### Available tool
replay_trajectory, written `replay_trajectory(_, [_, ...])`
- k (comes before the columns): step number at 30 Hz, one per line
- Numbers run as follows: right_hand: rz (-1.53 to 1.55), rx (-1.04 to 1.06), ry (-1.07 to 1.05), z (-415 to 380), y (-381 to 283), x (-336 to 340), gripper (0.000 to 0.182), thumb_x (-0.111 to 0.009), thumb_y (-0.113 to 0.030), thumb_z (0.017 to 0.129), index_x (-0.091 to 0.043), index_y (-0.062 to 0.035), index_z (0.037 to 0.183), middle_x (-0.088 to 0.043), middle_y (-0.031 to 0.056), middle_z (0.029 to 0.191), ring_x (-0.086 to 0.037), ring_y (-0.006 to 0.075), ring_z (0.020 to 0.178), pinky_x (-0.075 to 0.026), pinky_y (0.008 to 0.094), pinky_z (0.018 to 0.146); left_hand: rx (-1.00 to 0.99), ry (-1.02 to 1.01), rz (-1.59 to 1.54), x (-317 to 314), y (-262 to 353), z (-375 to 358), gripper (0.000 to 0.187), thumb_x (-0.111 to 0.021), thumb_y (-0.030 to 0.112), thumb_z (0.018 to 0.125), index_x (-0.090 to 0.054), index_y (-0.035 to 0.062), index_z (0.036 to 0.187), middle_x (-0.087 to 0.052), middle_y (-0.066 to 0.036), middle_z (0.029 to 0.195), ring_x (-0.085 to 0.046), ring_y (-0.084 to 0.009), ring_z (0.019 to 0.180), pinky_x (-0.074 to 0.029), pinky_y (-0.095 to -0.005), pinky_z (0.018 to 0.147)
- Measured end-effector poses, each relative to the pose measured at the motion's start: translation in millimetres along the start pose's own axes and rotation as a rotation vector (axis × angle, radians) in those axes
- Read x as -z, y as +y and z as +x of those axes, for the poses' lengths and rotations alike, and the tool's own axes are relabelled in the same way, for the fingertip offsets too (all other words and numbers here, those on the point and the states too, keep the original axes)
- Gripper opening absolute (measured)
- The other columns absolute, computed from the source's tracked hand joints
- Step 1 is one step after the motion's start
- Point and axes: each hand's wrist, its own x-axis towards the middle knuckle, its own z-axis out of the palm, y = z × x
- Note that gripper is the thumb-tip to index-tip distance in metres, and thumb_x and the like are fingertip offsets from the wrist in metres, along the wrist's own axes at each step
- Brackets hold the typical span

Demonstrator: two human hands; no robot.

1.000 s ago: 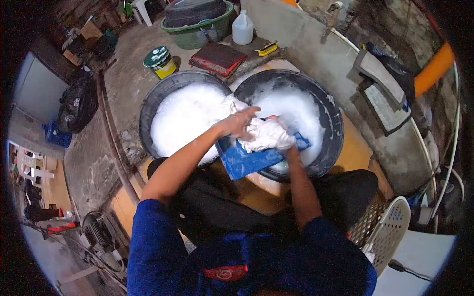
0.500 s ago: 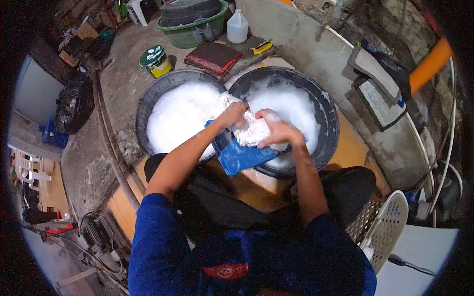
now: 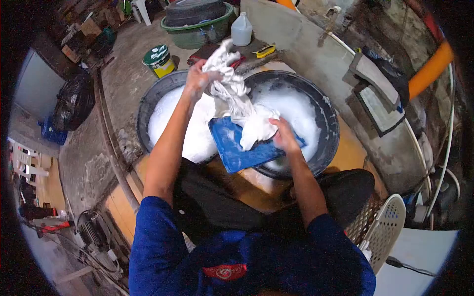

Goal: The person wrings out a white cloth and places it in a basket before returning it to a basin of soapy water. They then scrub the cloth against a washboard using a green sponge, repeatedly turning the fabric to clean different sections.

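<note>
A wet white cloth (image 3: 237, 101) stretches between my two hands over a blue washboard (image 3: 243, 154). My left hand (image 3: 197, 80) is raised above the left tub and grips the bunched upper end. At the lower end, my right hand (image 3: 284, 136) pinches the cloth's edge close over the board. The washboard lies tilted across the near rims of two black tubs. White suds fill much of the left tub (image 3: 143, 118), and the right tub (image 3: 332, 133) holds foamy water.
Behind the tubs stand a green-lidded bucket (image 3: 159, 61), a green basin (image 3: 197, 37), a plastic jug (image 3: 241, 30) and a yellow brush (image 3: 265, 51). A low concrete wall (image 3: 306, 42) runs along the right. Beside my right knee is a perforated plastic basket (image 3: 387, 229).
My left hand has lifted up and to the left, pulling the bunched cloth out long. My right hand has moved slightly right and down, keeping the lower end.
</note>
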Motion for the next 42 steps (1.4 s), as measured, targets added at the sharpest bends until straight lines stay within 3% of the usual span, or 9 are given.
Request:
replay_trajectory(5, [0.164, -0.205, -0.163, -1.9, 23.5, 20.6, 0.043, -0.038, -0.029, 0.087, -0.037, -0.0062, 0.123, -0.048, 0.0125, 0.119, -0.051, 0.0234, 0.103, -0.042, 0.0459, 0.083, -0.007, -0.077, 0.084, 15.0, 30.7, -12.8, 0.042, -0.066, 0.000, 0.051, -0.053, -0.0006, 0.090, -0.059, -0.007, 0.078, -0.056, -0.0146, 0.069, -0.045, -0.0259, 0.065])
replay_trajectory(11, [-1.027, -0.420, -0.398, 5.2, -20.3, 25.0, 0.069, -0.071, -0.020, 0.066, -0.036, -0.0026, 0.124, -0.047, 0.0131, 0.118, -0.046, 0.0222, 0.108, -0.038, 0.0364, 0.090, -0.046, -0.214, 0.285, 18.2, 31.4, -24.0, 0.042, -0.065, 0.004, 0.044, -0.055, 0.0021, 0.085, -0.057, -0.003, 0.075, -0.053, -0.0128, 0.069, -0.043, -0.0246, 0.065])
replay_trajectory(15, [-1.298, 0.387, -0.420, -18.1, -79.6, -44.3, 0.083, -0.075, -0.032, 0.060, -0.033, 0.0018, 0.124, -0.040, 0.0174, 0.124, -0.037, 0.0251, 0.116, -0.029, 0.0330, 0.097, -0.048, -0.132, 0.131, -24.7, 58.6, -43.9, 0.042, -0.066, 0.004, 0.046, -0.054, 0.0017, 0.086, -0.057, -0.004, 0.075, -0.053, -0.0122, 0.068, -0.043, -0.0235, 0.064])
replay_trajectory(20, [-0.963, 0.581, -0.029, -49.1, -118.3, -144.1, 0.102, -0.079, -0.034, 0.055, -0.018, 0.0059, 0.126, -0.031, 0.0201, 0.127, -0.034, 0.0240, 0.116, -0.029, 0.0350, 0.097, -0.038, -0.188, 0.089, -99.4, 71.5, -39.8, 0.050, -0.066, 0.002, 0.054, -0.049, -0.0045, 0.100, -0.058, -0.008, 0.086, -0.055, -0.0138, 0.075, -0.044, -0.0247, 0.068])
replay_trajectory(24, [-0.638, 0.591, -0.084, -42.6, -146.3, -111.9, 0.057, -0.072, -0.018, 0.068, -0.044, -0.0010, 0.115, -0.054, 0.0071, 0.105, -0.050, 0.0142, 0.096, -0.040, 0.0278, 0.083, -0.049, -0.314, 0.120, -121.8, 82.8, -28.1, 0.045, -0.071, 0.016, 0.065, -0.050, -0.0031, 0.099, -0.058, -0.007, 0.082, -0.054, -0.0114, 0.070, -0.044, -0.0230, 0.064])
replay_trajectory(30, [-0.533, 0.430, -0.096, -29.3, -140.1, -26.9, 0.048, -0.063, -0.015, 0.076, -0.042, -0.0023, 0.117, -0.054, 0.0085, 0.106, -0.050, 0.0153, 0.094, -0.041, 0.0289, 0.082, 0.179, -0.466, -0.128, -135.4, 47.8, -37.8, 0.041, -0.065, 0.035, 0.074, -0.051, 0.0031, 0.094, -0.054, -0.001, 0.071, -0.046, -0.0066, 0.049, -0.041, -0.0210, 0.044])
replay_trajectory(32, [-0.187, 0.308, -0.004, -39.8, -127.7, -26.9, 0.044, -0.056, -0.016, 0.080, -0.040, -0.0040, 0.119, -0.053, 0.0064, 0.108, -0.052, 0.0165, 0.098, -0.042, 0.0308, 0.084, 0.215, -0.389, -0.196, -146.8, 30.1, -48.4, 0.030, -0.062, 0.033, 0.077, -0.050, 0.0066, 0.083, -0.052, 0.000, 0.065, -0.045, -0.0067, 0.048, -0.039, -0.0213, 0.042])
replay_trajectory(35, [-0.330, 0.472, 0.103, -22.3, -99.0, -0.4, 0.034, -0.051, -0.017, 0.081, -0.046, -0.0047, 0.113, -0.056, 0.0053, 0.101, -0.054, 0.0160, 0.091, -0.044, 0.0296, 0.078, 0.205, -0.380, -0.225, -152.4, -0.6, -49.4, 0.021, -0.058, 0.026, 0.081, -0.047, 0.0097, 0.074, -0.051, 0.001, 0.061, -0.045, -0.0067, 0.049, -0.037, -0.0220, 0.040])
replay_trajectory(42, [-0.130, 0.347, 0.269, -60.8, -135.7, -47.9, 0.034, -0.050, -0.025, 0.085, -0.050, -0.0020, 0.110, -0.056, 0.0059, 0.101, -0.053, 0.0162, 0.091, -0.043, 0.0294, 0.078, 0.149, -0.326, -0.358, -154.2, -9.9, -53.8, 0.015, -0.052, 0.016, 0.085, -0.047, 0.0092, 0.073, -0.051, 0.002, 0.063, -0.046, -0.0062, 0.053, -0.038, -0.0206, 0.046])
